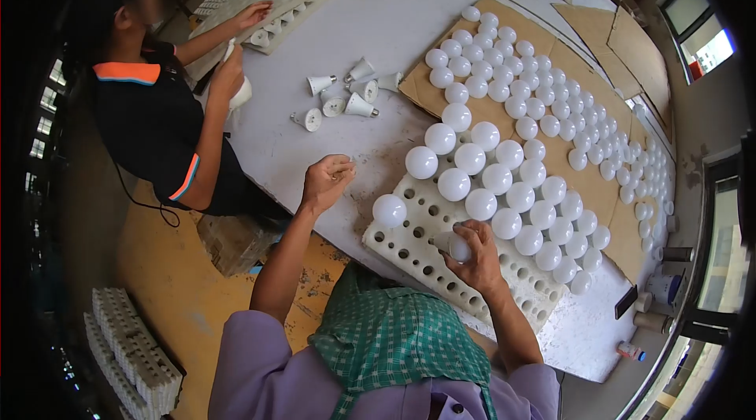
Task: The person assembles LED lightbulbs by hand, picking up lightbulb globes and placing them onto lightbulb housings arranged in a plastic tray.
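Note:
My right hand [478,259] grips a white light bulb [459,247] above the front part of a pale tray [425,269] full of round holes. Its fingers wrap round the bulb's white dome. To the left, my left hand [327,182] hovers by the table's near edge, its fingers bent together, with no object visible in them. A single bulb [389,210] stands at the tray's left corner. Rows of white bulbs [497,178] fill the tray's far side. Beyond my left hand, several bulb bases [361,106] with metal screw ends lie loose on the table [276,117].
Brown cardboard [441,36] on the table carries many more white bulbs [520,89]. A co-worker [153,113] at the left handles a white part beside a tray of bulb bases [291,11]. Stacked trays [134,349] stand on the floor. A dark phone [626,302] lies at the right edge.

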Available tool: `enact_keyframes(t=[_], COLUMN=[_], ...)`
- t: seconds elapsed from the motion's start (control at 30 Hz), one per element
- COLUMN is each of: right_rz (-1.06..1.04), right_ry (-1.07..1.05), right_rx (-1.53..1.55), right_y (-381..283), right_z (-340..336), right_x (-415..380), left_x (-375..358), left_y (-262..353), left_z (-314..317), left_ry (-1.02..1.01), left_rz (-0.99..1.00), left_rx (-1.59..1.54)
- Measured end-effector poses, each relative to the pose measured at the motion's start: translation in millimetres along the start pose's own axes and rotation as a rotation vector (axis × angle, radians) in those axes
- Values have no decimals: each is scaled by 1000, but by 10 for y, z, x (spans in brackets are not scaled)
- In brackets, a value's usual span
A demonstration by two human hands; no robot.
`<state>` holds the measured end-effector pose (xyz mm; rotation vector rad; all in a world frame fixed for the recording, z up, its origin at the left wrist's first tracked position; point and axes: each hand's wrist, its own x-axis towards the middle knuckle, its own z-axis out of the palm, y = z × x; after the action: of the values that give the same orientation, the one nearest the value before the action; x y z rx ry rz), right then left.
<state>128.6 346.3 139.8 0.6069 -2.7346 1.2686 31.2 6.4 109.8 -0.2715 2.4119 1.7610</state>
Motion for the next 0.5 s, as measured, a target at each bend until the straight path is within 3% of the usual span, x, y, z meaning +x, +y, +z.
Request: enact_keyframes(t=[0.03,0.1,0.2,0.23,0.33,0.5], right_rz=[9,8,-53,-71,-40,114], right_ry=[-47,-130,-196,-238,-283,-381], right_rx=[-50,-114,-142,-182,-237,-228], right_y=[7,21,-25,-34,-50,-251], right_z=[98,259,397,435,470,503], right_x=[16,51,146,166,227,434], left_x=[129,377,768,881,1359,1874], left_y=[-148,-433,-673,-591,-765,-847], left_z=[-121,-347,-597,-666,-819,-904], left_ry=[27,251,365,300,305,100], left_rz=[10,65,22,-60,-58,-80], left_rx=[16,351,593,610,775,1018])
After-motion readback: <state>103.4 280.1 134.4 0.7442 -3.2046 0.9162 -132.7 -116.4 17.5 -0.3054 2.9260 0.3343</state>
